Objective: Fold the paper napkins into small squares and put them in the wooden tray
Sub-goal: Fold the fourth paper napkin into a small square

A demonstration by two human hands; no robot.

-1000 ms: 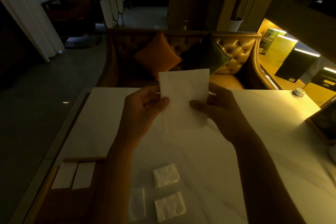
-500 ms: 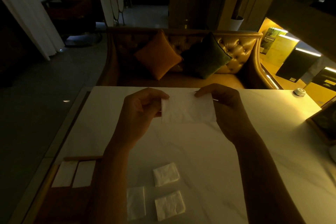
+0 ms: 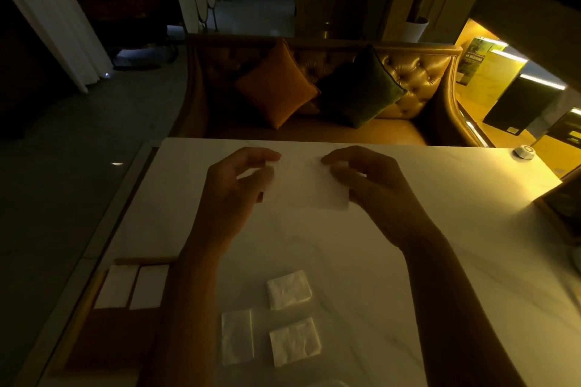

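Table (image 3: pixel 408 276): fills the near and middle part of the view; everything handled sits on or above it.
Hands: left hand (image 3: pixel 232 195) and right hand (image 3: pixel 374 188) are over the far middle of the table, side by side.
Held napkin (image 3: pixel 309 185): between the two hands, each pinching one of its side edges; whether it touches the table cannot be told.
Loose napkins: three lie on the table nearer the person, between the forearms; far napkin (image 3: pixel 289 289) behind, left napkin (image 3: pixel 237 336) and right napkin (image 3: pixel 295 341) in front, just beside each other.
Wooden tray (image 3: pixel 107 339): at the near left table edge, left of the left forearm.
Tray napkins (image 3: pixel 133 286): two side by side in the tray's far end.
Sofa (image 3: pixel 418 78): behind the table's far edge.
Cushions: left cushion (image 3: pixel 276 85) and right cushion (image 3: pixel 358 88) on the sofa, touching.
Round object (image 3: pixel 524 152): on the table's far right corner.
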